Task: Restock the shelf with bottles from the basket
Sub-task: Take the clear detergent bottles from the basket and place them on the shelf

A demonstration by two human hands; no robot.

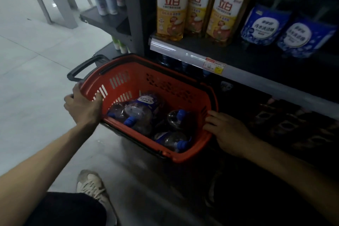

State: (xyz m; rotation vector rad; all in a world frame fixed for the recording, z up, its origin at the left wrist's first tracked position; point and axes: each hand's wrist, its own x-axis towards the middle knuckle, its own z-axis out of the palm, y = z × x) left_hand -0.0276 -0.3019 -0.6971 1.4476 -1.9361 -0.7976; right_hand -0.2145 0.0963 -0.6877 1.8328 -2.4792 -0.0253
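Red basket at frame ctr is held at both ends: L hand clamped on rim at 9 o'clock, thumb inside; R hand fingers curled over rim at 3. Blue-capped bottles are laid inside basket. Shelf at 1 o'clock is stocked w/ yellow detergent bottles.

Above the basket, yellow bottles lose their caps to the top edge, & the price tag on the shelf rail is too small to read. Inside the basket, blue-capped bottles lie in shadow, labels blurred, count unclear. Rt of the basket, the lower shelf is too dark to make out.
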